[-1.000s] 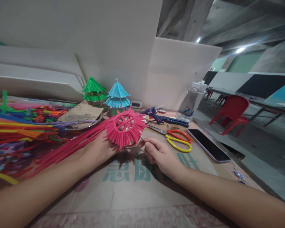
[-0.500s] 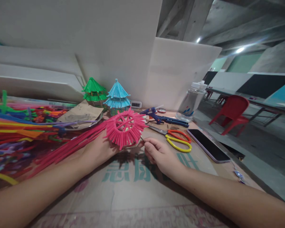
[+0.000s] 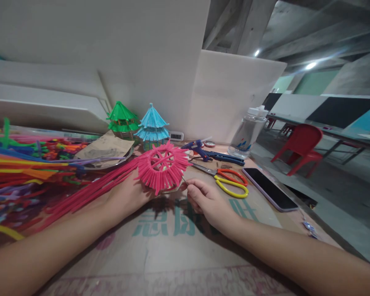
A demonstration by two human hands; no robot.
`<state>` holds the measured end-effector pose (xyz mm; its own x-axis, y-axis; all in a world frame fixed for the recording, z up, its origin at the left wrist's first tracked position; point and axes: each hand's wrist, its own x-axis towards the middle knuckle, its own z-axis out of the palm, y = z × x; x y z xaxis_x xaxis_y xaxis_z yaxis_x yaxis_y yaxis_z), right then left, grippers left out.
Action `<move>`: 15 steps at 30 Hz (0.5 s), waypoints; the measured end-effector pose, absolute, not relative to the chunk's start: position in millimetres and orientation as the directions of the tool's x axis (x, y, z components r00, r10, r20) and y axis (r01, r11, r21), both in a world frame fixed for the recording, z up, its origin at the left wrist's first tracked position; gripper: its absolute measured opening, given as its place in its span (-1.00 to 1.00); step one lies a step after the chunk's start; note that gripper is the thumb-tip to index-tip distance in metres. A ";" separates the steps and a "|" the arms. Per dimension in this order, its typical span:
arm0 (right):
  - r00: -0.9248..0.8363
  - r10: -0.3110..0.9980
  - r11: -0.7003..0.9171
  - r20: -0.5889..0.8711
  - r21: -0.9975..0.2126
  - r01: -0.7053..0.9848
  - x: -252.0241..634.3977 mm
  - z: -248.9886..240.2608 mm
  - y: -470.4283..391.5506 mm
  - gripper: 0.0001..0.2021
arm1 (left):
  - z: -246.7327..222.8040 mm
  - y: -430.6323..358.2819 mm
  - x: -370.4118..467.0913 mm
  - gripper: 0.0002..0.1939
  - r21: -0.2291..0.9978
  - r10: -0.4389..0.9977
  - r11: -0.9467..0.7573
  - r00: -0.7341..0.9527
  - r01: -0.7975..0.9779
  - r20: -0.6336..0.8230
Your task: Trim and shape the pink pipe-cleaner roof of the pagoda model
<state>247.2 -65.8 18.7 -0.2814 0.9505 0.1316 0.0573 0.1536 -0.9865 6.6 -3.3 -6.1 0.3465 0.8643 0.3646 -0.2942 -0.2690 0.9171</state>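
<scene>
A round pink pipe-cleaner piece [image 3: 172, 179], fringed at the edge and open with crossing spokes in the middle, is held over the cardboard. My left hand [image 3: 132, 192] is closed on it from below and behind; its fingers are mostly hidden by the fringe. My right hand [image 3: 207, 201] pinches a thin dark stick [image 3: 185, 181] between thumb and forefinger, its far end against the piece's right rim. Beside my left forearm lies a bundle of loose pink pipe cleaners [image 3: 89, 191]. Scissors [image 3: 231, 187] with red and yellow handles lie just beyond my right hand.
Green [image 3: 121, 117] and blue [image 3: 152, 121] pipe-cleaner pavilions stand at the back. Rightward are a glue gun [image 3: 197, 149], blue-handled tool [image 3: 225, 157], water bottle [image 3: 246, 133] and phone [image 3: 269, 189]. Mixed pipe cleaners [image 3: 18, 168] spread left. A red chair [image 3: 300, 148] stands beyond the table.
</scene>
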 end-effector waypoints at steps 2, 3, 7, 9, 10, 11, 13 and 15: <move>-0.282 0.951 0.154 0.129 -0.986 0.070 247.2 20.0 -66.4 -0.53 | -7.7 -2.7 6.3 -0.56 0.916 0.850 -0.259 0.379 -0.306 0.367; -0.283 0.950 0.155 0.129 -0.985 0.074 247.1 20.8 -66.7 -0.53 | -8.1 -2.4 6.2 -0.58 0.915 0.842 -0.256 0.393 -0.312 0.370; -0.283 0.952 0.144 0.119 -0.987 0.071 245.8 22.5 -67.3 -0.53 | -6.0 -2.8 6.8 -0.70 0.912 0.844 -0.266 0.382 -0.314 0.377; -0.276 0.955 0.130 0.111 -0.990 0.050 245.3 22.0 -67.2 -0.53 | -3.2 -4.0 8.0 -0.75 0.914 0.854 -0.223 0.385 -0.338 0.350; -0.274 0.956 0.124 0.109 -0.991 0.040 245.2 21.6 -67.0 -0.53 | -2.0 -4.7 8.9 -0.77 0.913 0.856 -0.190 0.394 -0.362 0.334; -0.272 0.956 0.123 0.109 -0.992 0.035 245.3 21.2 -66.9 -0.54 | -1.1 -5.3 9.8 -0.76 0.909 0.856 -0.158 0.405 -0.386 0.320; -0.269 0.956 0.134 0.118 -0.990 0.041 245.8 20.7 -66.5 -0.55 | -0.9 -5.8 11.0 -0.71 0.903 0.855 -0.135 0.413 -0.408 0.314; -0.271 0.954 0.153 0.131 -0.986 0.062 246.3 20.8 -66.1 -0.55 | -2.5 -5.0 10.5 -0.70 0.901 0.855 -0.159 0.399 -0.404 0.330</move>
